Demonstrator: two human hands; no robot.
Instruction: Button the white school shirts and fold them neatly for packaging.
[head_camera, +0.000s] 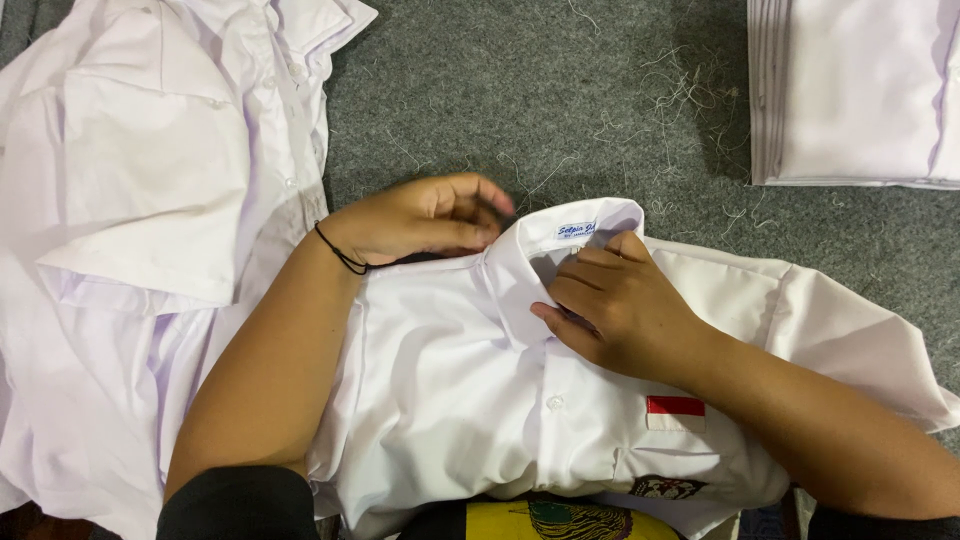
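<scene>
Right hand (625, 305) pinches the white shirt (450, 380) collar (560, 245) while our left hand (420, 220) curls on its edge, so we'd keep both 2 sides even and flat on the grey carpet (560, 90)

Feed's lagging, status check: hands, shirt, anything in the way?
Left hand and right hand both on the white shirt collar. Shirt flat, front up, on grey carpet. Nothing blocking; loose shirts left, folded stack top right.

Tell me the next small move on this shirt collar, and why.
Probably fasten the top button: the right hand pinches the collar front where it meets the placket, the left hand steadies the collar's other side, and the white shirt already looks buttoned lower down.
</scene>
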